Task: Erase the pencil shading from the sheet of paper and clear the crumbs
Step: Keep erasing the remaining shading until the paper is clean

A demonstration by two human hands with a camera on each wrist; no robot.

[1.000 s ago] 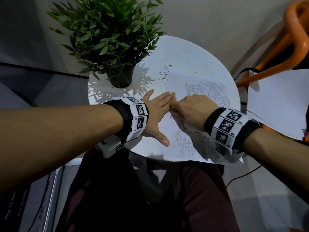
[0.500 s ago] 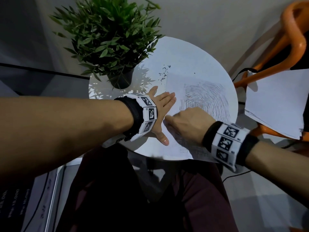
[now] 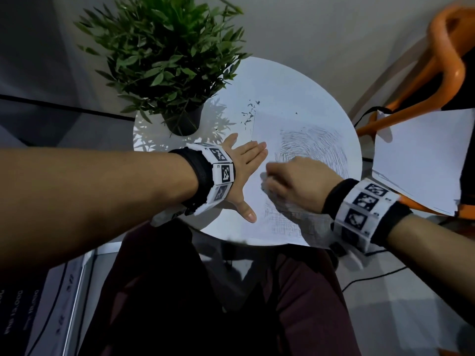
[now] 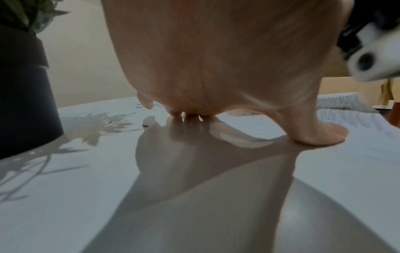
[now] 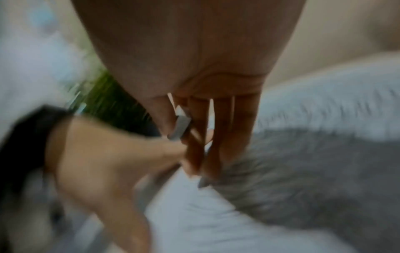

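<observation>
Left hand [image 3: 240, 173]: flat as before, fingers [image 3: 253, 152] straight, pinning the sheet of paper [image 3: 280, 140] on the round desk [image 3: 295, 80].
Right hand [image 3: 298, 183]: fingers grasping an eraser [image 5: 180, 127], pulled back toward the near edge.
Pencil shading [image 3: 313, 147]: swirl uncovered again, mostly unerased.
Crumbs [image 3: 249, 113]: unswept, beside the potted plant [image 3: 164, 60].

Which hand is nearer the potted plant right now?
Left. The left hand lies flat on the sheet's left edge, just below and right of the potted plant. The right hand works farther right on the sheet of paper, beyond the left hand.
</observation>
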